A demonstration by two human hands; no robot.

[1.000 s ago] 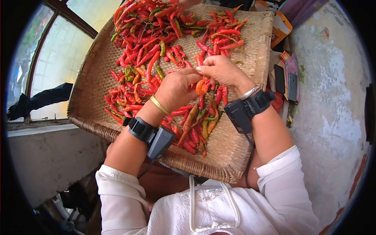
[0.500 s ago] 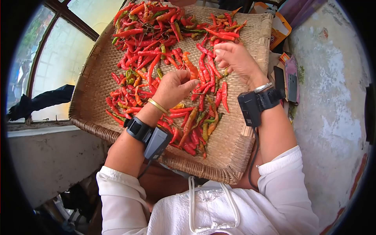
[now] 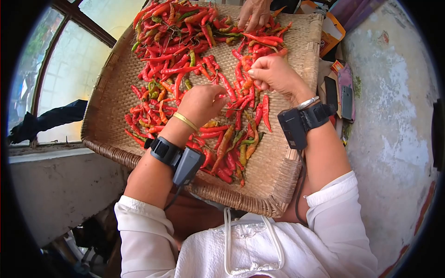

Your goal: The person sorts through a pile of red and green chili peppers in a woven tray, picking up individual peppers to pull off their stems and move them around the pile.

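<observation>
My left hand (image 3: pixel 204 103) is closed at the middle of the basket, its thumb and fingers pinched around a red chili pepper (image 3: pixel 227 86). To its right my right hand (image 3: pixel 276 76) is also closed, thumb against forefinger, above a line of red peppers. An orange-red pepper (image 3: pixel 247 84) lies just under those fingertips; whether they grip anything is hidden. Both hands hover over a woven basket tray (image 3: pixel 278 162) holding a big heap of red chili peppers (image 3: pixel 174 34) at the far side. Nearer me sits a mixed red, orange and green group (image 3: pixel 225 150).
Another person's hand (image 3: pixel 254 14) reaches into the peppers at the tray's far edge. A window (image 3: pixel 60 60) is on the left, a rough wall (image 3: pixel 389 116) on the right. Phones (image 3: pixel 346 102) and an orange box (image 3: pixel 330 37) sit beside the tray.
My left hand has let go of an orange-red pepper and turned its fingers down. My right hand has moved lower. The other person's hand has come into the far peppers.
</observation>
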